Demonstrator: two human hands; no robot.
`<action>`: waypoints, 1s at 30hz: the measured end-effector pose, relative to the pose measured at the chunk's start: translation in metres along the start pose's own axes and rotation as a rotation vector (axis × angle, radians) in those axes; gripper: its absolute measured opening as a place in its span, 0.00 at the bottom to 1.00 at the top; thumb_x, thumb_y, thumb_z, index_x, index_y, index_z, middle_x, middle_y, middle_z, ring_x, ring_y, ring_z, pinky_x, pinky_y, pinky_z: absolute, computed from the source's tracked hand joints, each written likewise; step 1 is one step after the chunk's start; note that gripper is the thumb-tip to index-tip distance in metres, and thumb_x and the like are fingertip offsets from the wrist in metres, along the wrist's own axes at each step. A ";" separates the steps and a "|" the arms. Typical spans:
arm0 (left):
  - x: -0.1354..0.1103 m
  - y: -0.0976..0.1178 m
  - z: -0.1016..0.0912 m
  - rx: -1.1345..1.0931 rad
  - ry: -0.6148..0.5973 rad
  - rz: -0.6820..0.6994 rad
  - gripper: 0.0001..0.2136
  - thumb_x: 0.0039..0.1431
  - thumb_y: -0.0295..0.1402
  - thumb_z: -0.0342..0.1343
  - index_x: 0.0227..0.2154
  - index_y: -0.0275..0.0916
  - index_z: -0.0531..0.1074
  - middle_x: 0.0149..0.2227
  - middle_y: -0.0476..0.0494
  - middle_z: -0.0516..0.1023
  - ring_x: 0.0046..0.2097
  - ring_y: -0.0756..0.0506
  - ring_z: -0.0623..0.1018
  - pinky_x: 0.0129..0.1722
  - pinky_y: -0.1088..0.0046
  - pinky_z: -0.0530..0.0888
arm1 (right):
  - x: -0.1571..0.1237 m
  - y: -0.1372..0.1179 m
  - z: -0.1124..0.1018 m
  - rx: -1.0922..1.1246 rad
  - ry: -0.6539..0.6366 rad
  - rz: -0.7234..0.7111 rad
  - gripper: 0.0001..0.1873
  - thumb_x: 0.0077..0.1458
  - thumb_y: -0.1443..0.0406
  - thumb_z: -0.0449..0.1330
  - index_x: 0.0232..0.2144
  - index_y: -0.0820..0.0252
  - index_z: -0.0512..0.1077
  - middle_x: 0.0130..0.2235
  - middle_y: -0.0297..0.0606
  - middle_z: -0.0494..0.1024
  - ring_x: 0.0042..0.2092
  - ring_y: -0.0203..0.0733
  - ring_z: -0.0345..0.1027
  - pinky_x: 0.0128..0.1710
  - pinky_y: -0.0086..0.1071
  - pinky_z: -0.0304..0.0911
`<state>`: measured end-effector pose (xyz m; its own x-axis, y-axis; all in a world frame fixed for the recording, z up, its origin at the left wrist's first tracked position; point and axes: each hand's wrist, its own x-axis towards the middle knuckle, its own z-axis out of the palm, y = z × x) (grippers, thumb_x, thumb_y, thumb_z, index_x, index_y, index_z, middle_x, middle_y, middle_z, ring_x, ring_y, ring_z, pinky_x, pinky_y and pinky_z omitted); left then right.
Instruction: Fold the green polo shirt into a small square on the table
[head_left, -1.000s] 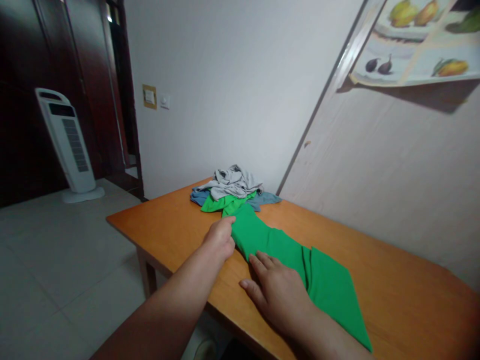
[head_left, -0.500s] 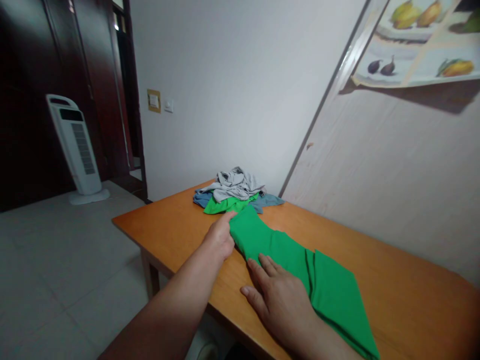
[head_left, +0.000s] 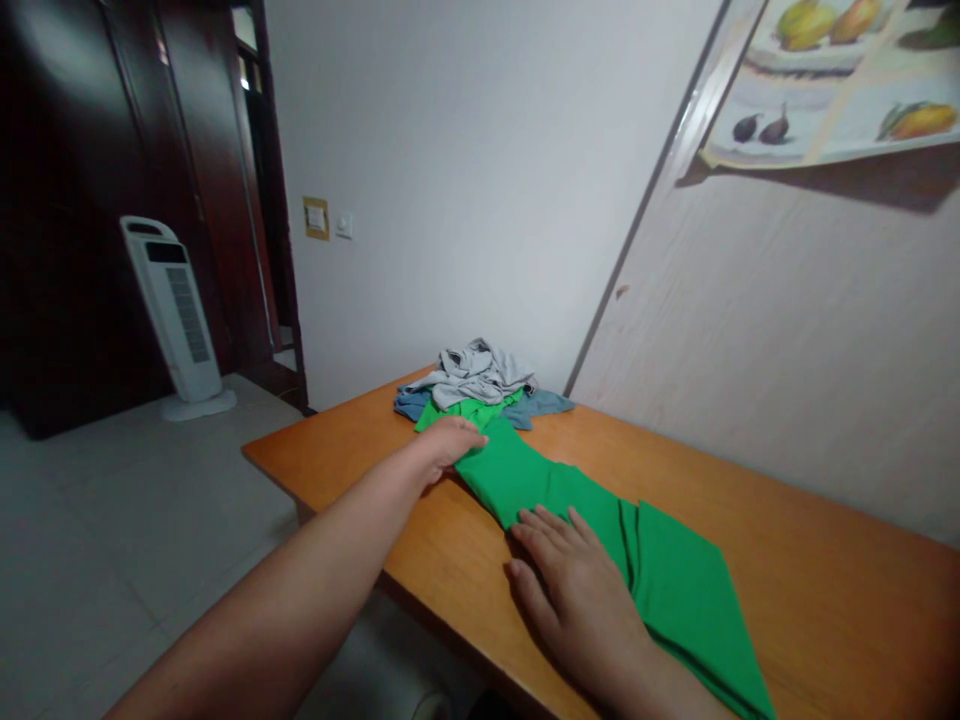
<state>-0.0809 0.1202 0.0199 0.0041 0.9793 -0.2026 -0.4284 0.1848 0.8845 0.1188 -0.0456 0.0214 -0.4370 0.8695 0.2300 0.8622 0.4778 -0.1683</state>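
A green garment (head_left: 592, 500), folded into a long strip, lies along the wooden table (head_left: 345, 440). My left hand (head_left: 448, 443) is closed on its far end, thumb on top and the other fingers partly hidden. Near the middle of the strip's closer edge, my right hand (head_left: 574, 585) rests palm down, fingers stretched out over the cloth and thumb apart on the wood. A few creases cross the fabric to the right of these fingers. The garment's near end runs to the bottom of the view.
Against the wall sits a heap of clothes: a grey garment (head_left: 480, 372) on top, a bright green one (head_left: 474, 411) and blue-grey cloth (head_left: 541, 404) below. A white tower fan (head_left: 184, 320) stands on the floor at left. A fruit picture (head_left: 832, 90) hangs upper right.
My left hand has shifted its hold at the garment's far end, its thumb now lying over the cloth. The right hand stays flat in nearly the same place. The camera view has moved slightly.
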 end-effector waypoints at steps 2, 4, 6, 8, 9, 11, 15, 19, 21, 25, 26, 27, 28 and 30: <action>0.006 -0.001 -0.001 0.097 0.009 0.001 0.12 0.38 0.19 0.67 0.26 0.40 0.76 0.17 0.51 0.73 0.23 0.45 0.74 0.26 0.75 0.68 | -0.001 0.000 -0.001 0.015 0.001 -0.071 0.19 0.64 0.62 0.50 0.55 0.50 0.71 0.60 0.36 0.72 0.65 0.49 0.57 0.68 0.55 0.41; 0.012 -0.002 -0.002 0.185 0.020 0.008 0.14 0.36 0.17 0.65 0.26 0.42 0.76 0.17 0.53 0.73 0.24 0.46 0.74 0.26 0.76 0.68 | -0.001 -0.001 0.000 0.026 -0.022 -0.100 0.19 0.64 0.62 0.51 0.54 0.50 0.71 0.61 0.36 0.71 0.65 0.49 0.56 0.68 0.53 0.42; 0.017 -0.002 -0.003 0.237 0.033 0.023 0.13 0.37 0.17 0.64 0.24 0.42 0.75 0.18 0.53 0.73 0.24 0.46 0.74 0.25 0.76 0.68 | -0.001 -0.003 0.002 0.029 -0.052 -0.091 0.20 0.64 0.61 0.52 0.55 0.53 0.71 0.62 0.39 0.69 0.65 0.49 0.58 0.67 0.51 0.45; 0.021 -0.003 -0.004 0.273 0.040 0.028 0.12 0.38 0.17 0.62 0.23 0.41 0.74 0.18 0.52 0.73 0.24 0.46 0.74 0.25 0.76 0.67 | -0.001 -0.005 0.004 0.028 -0.077 -0.070 0.21 0.64 0.60 0.51 0.56 0.56 0.70 0.63 0.42 0.68 0.64 0.50 0.59 0.66 0.50 0.48; 0.022 -0.004 -0.005 0.286 0.040 0.028 0.11 0.38 0.17 0.62 0.22 0.41 0.74 0.19 0.52 0.73 0.25 0.46 0.75 0.25 0.76 0.68 | -0.001 -0.006 0.005 0.026 -0.086 -0.060 0.21 0.64 0.60 0.51 0.57 0.57 0.69 0.63 0.43 0.67 0.64 0.51 0.59 0.66 0.50 0.48; 0.025 -0.005 -0.006 0.296 0.035 0.028 0.11 0.39 0.17 0.61 0.22 0.41 0.73 0.20 0.51 0.74 0.26 0.44 0.76 0.26 0.75 0.68 | 0.000 -0.009 0.006 0.021 -0.096 -0.044 0.22 0.64 0.58 0.51 0.56 0.58 0.70 0.63 0.44 0.67 0.64 0.52 0.59 0.66 0.49 0.50; 0.026 -0.006 -0.006 0.309 0.011 0.026 0.11 0.39 0.18 0.63 0.22 0.42 0.73 0.20 0.51 0.74 0.26 0.43 0.77 0.26 0.73 0.69 | 0.001 -0.012 0.005 0.029 -0.091 -0.042 0.24 0.64 0.55 0.52 0.57 0.59 0.69 0.62 0.45 0.68 0.64 0.52 0.59 0.66 0.48 0.51; 0.024 -0.001 0.000 0.427 -0.024 0.001 0.13 0.36 0.19 0.68 0.20 0.42 0.71 0.17 0.52 0.72 0.20 0.46 0.72 0.20 0.75 0.65 | 0.001 -0.009 0.002 0.080 -0.075 -0.041 0.26 0.62 0.54 0.54 0.59 0.58 0.67 0.63 0.44 0.68 0.64 0.51 0.59 0.65 0.47 0.53; 0.023 0.002 0.003 0.496 -0.046 -0.010 0.13 0.37 0.21 0.68 0.18 0.41 0.70 0.16 0.52 0.72 0.18 0.48 0.70 0.18 0.76 0.63 | 0.001 -0.007 0.000 0.095 -0.060 -0.023 0.27 0.63 0.54 0.54 0.59 0.58 0.67 0.63 0.44 0.68 0.64 0.50 0.60 0.65 0.46 0.53; 0.021 0.010 0.009 0.591 -0.121 -0.030 0.09 0.39 0.23 0.66 0.18 0.39 0.70 0.18 0.50 0.74 0.19 0.48 0.71 0.20 0.76 0.64 | -0.001 -0.006 0.001 0.083 -0.084 -0.011 0.30 0.62 0.50 0.53 0.60 0.60 0.67 0.64 0.46 0.65 0.65 0.53 0.58 0.66 0.49 0.50; 0.020 0.012 0.011 0.606 -0.146 -0.032 0.08 0.39 0.23 0.65 0.18 0.38 0.71 0.19 0.49 0.75 0.20 0.48 0.71 0.21 0.76 0.65 | -0.001 -0.007 0.002 0.076 -0.094 -0.016 0.31 0.62 0.49 0.53 0.60 0.60 0.67 0.65 0.46 0.64 0.65 0.54 0.56 0.66 0.50 0.49; 0.019 0.014 0.012 0.617 -0.172 -0.033 0.07 0.40 0.24 0.65 0.20 0.37 0.71 0.20 0.49 0.76 0.21 0.48 0.72 0.22 0.76 0.66 | -0.002 -0.008 0.003 0.067 -0.100 -0.021 0.31 0.62 0.47 0.53 0.60 0.59 0.67 0.65 0.46 0.64 0.66 0.55 0.55 0.66 0.51 0.49; 0.018 0.017 0.014 0.626 -0.198 -0.032 0.06 0.40 0.25 0.64 0.21 0.37 0.72 0.21 0.49 0.76 0.22 0.48 0.73 0.23 0.76 0.66 | -0.002 -0.008 0.004 0.056 -0.102 -0.024 0.32 0.62 0.46 0.53 0.59 0.59 0.67 0.65 0.47 0.63 0.66 0.56 0.55 0.66 0.52 0.48; 0.016 0.022 0.019 0.643 -0.249 -0.030 0.05 0.41 0.26 0.63 0.23 0.37 0.73 0.22 0.50 0.77 0.23 0.49 0.73 0.23 0.77 0.66 | -0.002 -0.010 0.006 0.034 -0.103 -0.030 0.33 0.62 0.45 0.52 0.58 0.59 0.68 0.65 0.48 0.64 0.66 0.57 0.55 0.66 0.54 0.47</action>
<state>-0.0731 0.1415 0.0438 0.2476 0.9487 -0.1967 0.1962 0.1497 0.9691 0.1095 -0.0511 0.0167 -0.4880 0.8623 0.1356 0.8401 0.5061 -0.1953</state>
